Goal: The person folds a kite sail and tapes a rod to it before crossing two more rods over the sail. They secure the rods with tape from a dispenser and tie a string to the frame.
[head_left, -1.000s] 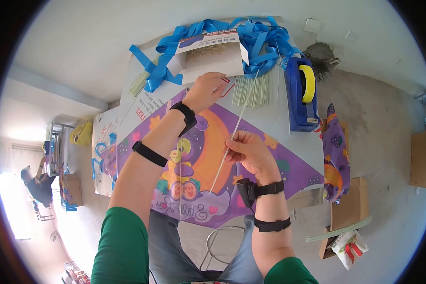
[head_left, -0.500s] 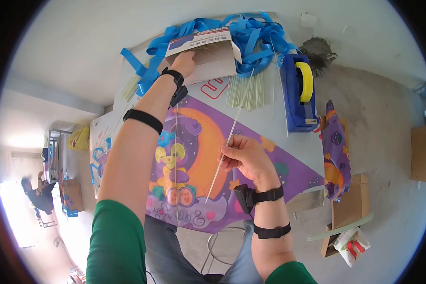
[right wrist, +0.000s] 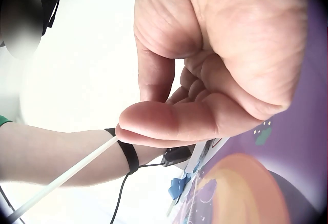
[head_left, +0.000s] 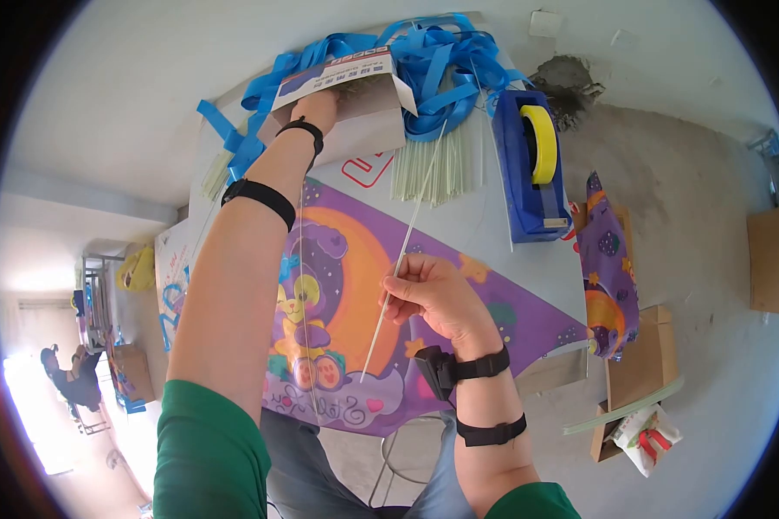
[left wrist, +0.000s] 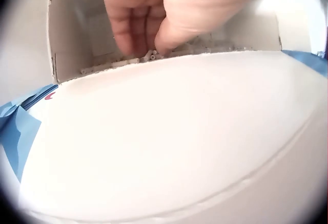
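The left hand [head_left: 318, 105] reaches into an open white carton [head_left: 368, 134]. In the left wrist view the fingers and thumb of this hand [left wrist: 164, 11] point down, their tips among small pale tube pieces [left wrist: 120, 64] behind the box's front wall [left wrist: 159, 132]; a firm hold on any piece does not show. Over a purple printed kite-like sheet [head_left: 485, 320], the right hand [head_left: 433, 297] pinches a thin white rod [head_left: 414, 208] between thumb and fingers, the rod slanting across the sheet. The right wrist view shows the rod [right wrist: 66, 175] leaving the fingertips of that hand [right wrist: 205, 80].
Blue ribbon [head_left: 441, 69] lies tangled around the carton. Beside it are a bundle of pale rods [head_left: 433, 173] and a blue tape dispenser [head_left: 528, 195] with yellow tape. Another printed sheet [head_left: 604, 259] hangs over a cardboard box right of the table. Another person [head_left: 74, 376] is far left.
The left hand has moved from in front of the carton into it. The right hand keeps its pinch on the rod. The whole table has shifted slightly left in the head view.
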`<state>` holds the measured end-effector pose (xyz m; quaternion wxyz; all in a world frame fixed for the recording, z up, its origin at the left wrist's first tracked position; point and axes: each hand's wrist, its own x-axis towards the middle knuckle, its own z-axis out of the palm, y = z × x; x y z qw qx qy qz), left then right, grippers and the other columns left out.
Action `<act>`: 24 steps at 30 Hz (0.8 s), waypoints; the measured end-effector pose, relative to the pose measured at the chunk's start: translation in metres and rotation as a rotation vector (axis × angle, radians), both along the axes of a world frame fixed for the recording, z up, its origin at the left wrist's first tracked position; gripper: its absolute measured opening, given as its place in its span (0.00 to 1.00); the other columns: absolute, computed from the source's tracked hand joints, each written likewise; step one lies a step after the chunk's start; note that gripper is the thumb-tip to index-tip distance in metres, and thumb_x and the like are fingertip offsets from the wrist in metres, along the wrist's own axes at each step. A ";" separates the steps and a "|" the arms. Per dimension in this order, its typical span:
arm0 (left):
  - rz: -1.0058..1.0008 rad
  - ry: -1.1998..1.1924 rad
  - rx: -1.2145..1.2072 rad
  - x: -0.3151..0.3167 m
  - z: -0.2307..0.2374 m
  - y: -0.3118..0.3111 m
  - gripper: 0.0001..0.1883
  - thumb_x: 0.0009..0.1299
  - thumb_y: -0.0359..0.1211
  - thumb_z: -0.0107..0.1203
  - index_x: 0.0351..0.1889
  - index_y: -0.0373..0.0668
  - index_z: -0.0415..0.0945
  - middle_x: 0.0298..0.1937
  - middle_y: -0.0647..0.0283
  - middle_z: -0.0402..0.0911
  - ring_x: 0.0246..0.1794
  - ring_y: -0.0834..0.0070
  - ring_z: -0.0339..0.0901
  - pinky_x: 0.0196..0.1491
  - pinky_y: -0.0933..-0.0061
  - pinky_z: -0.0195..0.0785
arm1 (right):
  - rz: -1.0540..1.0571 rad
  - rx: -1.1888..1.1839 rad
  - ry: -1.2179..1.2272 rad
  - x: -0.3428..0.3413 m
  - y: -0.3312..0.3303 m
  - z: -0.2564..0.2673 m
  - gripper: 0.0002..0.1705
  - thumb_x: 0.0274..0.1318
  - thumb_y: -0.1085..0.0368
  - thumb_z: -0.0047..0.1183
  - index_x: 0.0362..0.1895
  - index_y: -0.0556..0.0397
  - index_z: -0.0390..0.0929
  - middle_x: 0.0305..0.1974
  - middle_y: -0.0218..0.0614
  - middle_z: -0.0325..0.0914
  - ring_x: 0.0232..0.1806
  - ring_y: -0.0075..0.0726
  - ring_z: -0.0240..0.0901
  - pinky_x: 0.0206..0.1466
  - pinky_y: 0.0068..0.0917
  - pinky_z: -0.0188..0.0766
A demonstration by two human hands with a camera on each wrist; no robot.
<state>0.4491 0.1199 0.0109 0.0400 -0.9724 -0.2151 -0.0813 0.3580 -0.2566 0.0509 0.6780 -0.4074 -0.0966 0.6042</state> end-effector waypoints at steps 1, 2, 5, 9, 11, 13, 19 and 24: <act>-0.060 -0.110 0.033 0.001 -0.006 0.004 0.13 0.65 0.31 0.47 0.44 0.43 0.80 0.50 0.45 0.76 0.53 0.51 0.73 0.55 0.58 0.66 | -0.003 0.000 -0.001 0.000 0.000 0.000 0.09 0.60 0.63 0.54 0.29 0.53 0.74 0.26 0.31 0.78 0.25 0.24 0.77 0.28 0.19 0.73; -0.063 -0.111 0.032 0.000 -0.003 0.000 0.13 0.65 0.31 0.47 0.44 0.43 0.80 0.50 0.45 0.76 0.53 0.51 0.73 0.55 0.58 0.66 | -0.007 -0.001 -0.002 0.000 -0.001 -0.001 0.09 0.60 0.63 0.54 0.30 0.53 0.74 0.26 0.31 0.78 0.25 0.24 0.77 0.28 0.19 0.73; -0.057 -0.122 0.014 -0.002 -0.001 -0.007 0.13 0.64 0.30 0.47 0.43 0.43 0.79 0.49 0.46 0.77 0.51 0.51 0.74 0.54 0.57 0.67 | -0.014 -0.004 -0.007 -0.001 -0.002 -0.002 0.09 0.60 0.63 0.54 0.30 0.54 0.73 0.26 0.32 0.78 0.25 0.24 0.77 0.28 0.19 0.73; 0.008 -0.184 -0.073 -0.003 0.001 -0.010 0.12 0.63 0.28 0.47 0.41 0.43 0.80 0.46 0.46 0.78 0.48 0.51 0.75 0.51 0.58 0.69 | -0.013 -0.003 -0.030 -0.001 -0.001 -0.003 0.09 0.60 0.63 0.53 0.30 0.55 0.73 0.26 0.32 0.78 0.25 0.25 0.78 0.28 0.20 0.74; 0.015 -0.183 -0.086 -0.006 0.006 -0.014 0.11 0.62 0.28 0.48 0.40 0.43 0.80 0.45 0.46 0.79 0.48 0.51 0.76 0.50 0.58 0.69 | -0.008 -0.004 -0.039 0.000 0.000 -0.001 0.09 0.60 0.63 0.53 0.30 0.55 0.73 0.26 0.33 0.79 0.25 0.25 0.78 0.28 0.19 0.74; 0.045 -0.134 -0.121 -0.007 0.011 -0.018 0.10 0.60 0.27 0.49 0.37 0.43 0.80 0.42 0.47 0.79 0.46 0.51 0.77 0.48 0.58 0.70 | -0.003 -0.005 -0.048 0.000 0.000 0.000 0.09 0.61 0.63 0.53 0.30 0.55 0.73 0.26 0.33 0.79 0.25 0.25 0.78 0.28 0.19 0.74; 0.030 -0.179 -0.065 -0.005 -0.003 -0.009 0.08 0.58 0.27 0.52 0.34 0.43 0.80 0.39 0.48 0.80 0.43 0.52 0.77 0.46 0.57 0.71 | -0.014 -0.007 -0.054 -0.001 0.000 -0.002 0.10 0.61 0.63 0.53 0.30 0.55 0.73 0.26 0.33 0.79 0.25 0.25 0.78 0.28 0.20 0.74; 0.042 -0.211 -0.077 -0.008 -0.001 -0.013 0.07 0.58 0.27 0.52 0.32 0.41 0.80 0.36 0.49 0.81 0.40 0.51 0.78 0.44 0.57 0.71 | -0.014 -0.013 -0.048 -0.002 0.002 -0.004 0.09 0.61 0.63 0.53 0.30 0.55 0.73 0.26 0.33 0.78 0.26 0.26 0.78 0.29 0.20 0.74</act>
